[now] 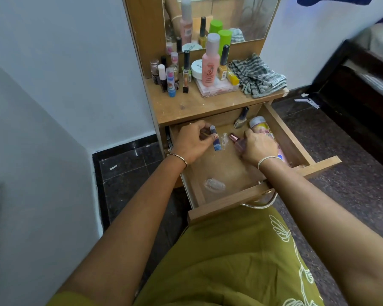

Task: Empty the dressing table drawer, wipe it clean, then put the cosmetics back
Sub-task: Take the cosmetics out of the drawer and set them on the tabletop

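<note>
The wooden drawer (301, 142) of the dressing table is pulled open below the tabletop (199, 104). Both hands are inside it. My left hand (192, 142) grips a small blue tube (214, 140) and another thin item. Over at the right, my right hand (259, 146) closes around a dark pink-capped bottle (235, 140). A pink bottle (261, 127) lies along the right wall and a nail polish bottle (241, 119) leans at the back. A clear plastic piece (214, 184) lies near the drawer front.
Several cosmetics stand on the tabletop: a pink bottle (210, 65), a white jar (197, 68), small tubes (170, 80). A striped cloth (259, 78) lies at its right. A mirror (241, 16) rises behind. A dark bed frame (362, 89) stands right; white wall left.
</note>
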Demonstrator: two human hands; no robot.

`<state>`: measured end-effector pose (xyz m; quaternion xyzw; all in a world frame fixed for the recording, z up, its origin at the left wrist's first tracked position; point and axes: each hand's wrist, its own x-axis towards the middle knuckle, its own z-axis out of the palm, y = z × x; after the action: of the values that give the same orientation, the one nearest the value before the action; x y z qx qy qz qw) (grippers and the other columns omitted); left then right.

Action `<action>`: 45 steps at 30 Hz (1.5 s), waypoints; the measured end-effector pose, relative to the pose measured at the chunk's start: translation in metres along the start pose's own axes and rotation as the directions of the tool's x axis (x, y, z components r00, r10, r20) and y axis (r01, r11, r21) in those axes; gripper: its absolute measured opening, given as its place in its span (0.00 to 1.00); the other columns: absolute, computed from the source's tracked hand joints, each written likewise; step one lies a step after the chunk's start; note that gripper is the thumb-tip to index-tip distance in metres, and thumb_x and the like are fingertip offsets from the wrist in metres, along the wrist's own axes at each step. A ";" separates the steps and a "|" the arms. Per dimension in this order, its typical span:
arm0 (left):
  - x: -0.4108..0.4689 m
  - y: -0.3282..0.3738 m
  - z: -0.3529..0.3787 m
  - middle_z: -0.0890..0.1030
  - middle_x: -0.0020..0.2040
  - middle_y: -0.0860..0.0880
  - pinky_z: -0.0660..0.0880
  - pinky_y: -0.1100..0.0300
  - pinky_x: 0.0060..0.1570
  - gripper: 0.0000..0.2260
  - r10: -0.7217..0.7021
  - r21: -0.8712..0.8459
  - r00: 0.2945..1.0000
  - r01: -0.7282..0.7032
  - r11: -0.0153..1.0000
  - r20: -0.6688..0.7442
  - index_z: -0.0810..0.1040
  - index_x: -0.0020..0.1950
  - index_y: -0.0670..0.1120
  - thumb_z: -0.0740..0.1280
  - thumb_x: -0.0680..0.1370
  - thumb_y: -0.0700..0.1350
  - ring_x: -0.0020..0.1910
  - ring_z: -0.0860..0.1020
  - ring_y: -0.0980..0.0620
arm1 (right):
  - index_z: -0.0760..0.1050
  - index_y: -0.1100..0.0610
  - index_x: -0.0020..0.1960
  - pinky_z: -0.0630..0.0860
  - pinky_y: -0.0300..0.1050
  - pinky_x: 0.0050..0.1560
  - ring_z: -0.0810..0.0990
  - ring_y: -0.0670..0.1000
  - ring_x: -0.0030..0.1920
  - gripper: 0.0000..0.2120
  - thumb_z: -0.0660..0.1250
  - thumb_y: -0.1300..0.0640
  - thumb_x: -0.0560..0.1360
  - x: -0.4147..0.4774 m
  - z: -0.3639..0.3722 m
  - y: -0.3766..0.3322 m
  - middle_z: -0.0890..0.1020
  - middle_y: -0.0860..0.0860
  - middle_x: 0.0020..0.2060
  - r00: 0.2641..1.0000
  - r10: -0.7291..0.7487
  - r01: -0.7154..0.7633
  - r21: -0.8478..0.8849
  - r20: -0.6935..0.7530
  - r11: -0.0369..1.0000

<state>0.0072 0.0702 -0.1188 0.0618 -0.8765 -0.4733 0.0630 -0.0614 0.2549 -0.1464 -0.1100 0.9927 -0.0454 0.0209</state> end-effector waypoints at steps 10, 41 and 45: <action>-0.005 0.015 -0.032 0.82 0.49 0.50 0.74 0.70 0.45 0.11 0.015 -0.058 0.993 -0.022 0.998 -0.118 0.78 0.56 0.45 0.70 0.75 0.45 0.46 0.78 0.57 | 0.75 0.59 0.57 0.75 0.47 0.49 0.78 0.54 0.51 0.19 0.72 0.51 0.71 -0.007 -0.021 -0.001 0.80 0.53 0.48 0.985 -0.041 -0.007 0.275 0.170 0.961; 0.047 0.010 -0.114 0.78 0.44 0.51 0.68 0.76 0.36 0.11 0.062 0.116 0.924 -0.019 0.993 -0.378 0.79 0.54 0.43 0.71 0.74 0.44 0.40 0.76 0.56 | 0.66 0.55 0.50 0.66 0.44 0.43 0.74 0.52 0.45 0.16 0.71 0.54 0.72 0.057 -0.074 -0.149 0.75 0.51 0.45 0.966 -0.128 0.244 0.628 -0.225 0.739; 0.050 0.008 -0.113 0.78 0.44 0.51 0.70 0.73 0.38 0.11 0.051 0.116 0.928 -0.008 0.993 -0.370 0.79 0.55 0.43 0.71 0.74 0.44 0.41 0.77 0.54 | 0.68 0.58 0.53 0.67 0.45 0.43 0.77 0.57 0.50 0.17 0.71 0.52 0.72 0.058 -0.068 -0.150 0.79 0.55 0.49 0.967 -0.079 0.217 0.625 -0.241 0.750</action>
<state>-0.0236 -0.0265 -0.0481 0.1407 -0.8747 -0.4018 0.2316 -0.0890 0.1027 -0.0665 -0.1694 0.9010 -0.3968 -0.0459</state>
